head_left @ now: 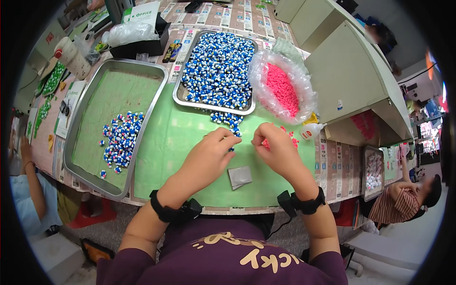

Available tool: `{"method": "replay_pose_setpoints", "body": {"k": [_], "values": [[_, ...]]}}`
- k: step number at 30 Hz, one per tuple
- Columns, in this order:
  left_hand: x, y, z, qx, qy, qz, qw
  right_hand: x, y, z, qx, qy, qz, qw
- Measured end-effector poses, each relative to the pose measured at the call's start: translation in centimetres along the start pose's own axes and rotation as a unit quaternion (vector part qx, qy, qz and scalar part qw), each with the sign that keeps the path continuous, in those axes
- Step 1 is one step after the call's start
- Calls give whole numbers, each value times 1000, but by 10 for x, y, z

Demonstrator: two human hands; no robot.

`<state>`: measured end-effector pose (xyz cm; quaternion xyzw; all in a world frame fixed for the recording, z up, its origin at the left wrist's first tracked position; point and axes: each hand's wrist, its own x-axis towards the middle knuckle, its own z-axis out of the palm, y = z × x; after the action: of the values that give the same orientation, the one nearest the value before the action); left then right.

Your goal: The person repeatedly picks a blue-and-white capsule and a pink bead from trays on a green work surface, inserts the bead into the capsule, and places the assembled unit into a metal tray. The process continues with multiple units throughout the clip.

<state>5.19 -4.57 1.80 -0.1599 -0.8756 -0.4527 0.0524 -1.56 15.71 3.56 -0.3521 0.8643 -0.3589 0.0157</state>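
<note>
The person's left hand point(212, 151) is positioned over the green sheet point(159, 173) on the table point(328, 164), with thumb and forefinger drawn toward each other beside loose blue-and-white pieces point(227, 118); whether a piece is gripped between them cannot be told. The right hand point(275, 143) faces it, fingers curled inward, next to loose pink pieces point(290, 137); its fingertips are partly hidden, so its grip likewise cannot be determined. The two hands are near each other but apart. The loose blue-and-white pieces lie in a small heap at the front edge of a metal tray point(177, 95), which is filled with blue-and-white stock point(218, 66) of the same kind. To the right of that tray, an opened clear plastic bag point(305, 92) contains pink stock point(281, 88). A white bottle point(311, 131) lies just below the bag. A small grey square point(240, 176) rests on the sheet, nearer the person than the hands. At left, a larger metal tray point(102, 92) holds a cluster of blue, white and pink pieces point(123, 141), with a few lying separately. Each wrist carries a black band.
</note>
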Motion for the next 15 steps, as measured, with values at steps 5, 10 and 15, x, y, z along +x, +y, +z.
{"method": "replay_pose_setpoints", "body": {"k": [5,10,15], "values": [[4,-17,17,84,-81,-25,993,-15,18,-23,-6,6,98,995],[-3,-9,-1,-20,-63,-62,996,-21,21,-19,-16,-62,107,992],[-6,11,-42,-250,33,-119,960,-15,22,-8,-99,-57,26,993]]}}
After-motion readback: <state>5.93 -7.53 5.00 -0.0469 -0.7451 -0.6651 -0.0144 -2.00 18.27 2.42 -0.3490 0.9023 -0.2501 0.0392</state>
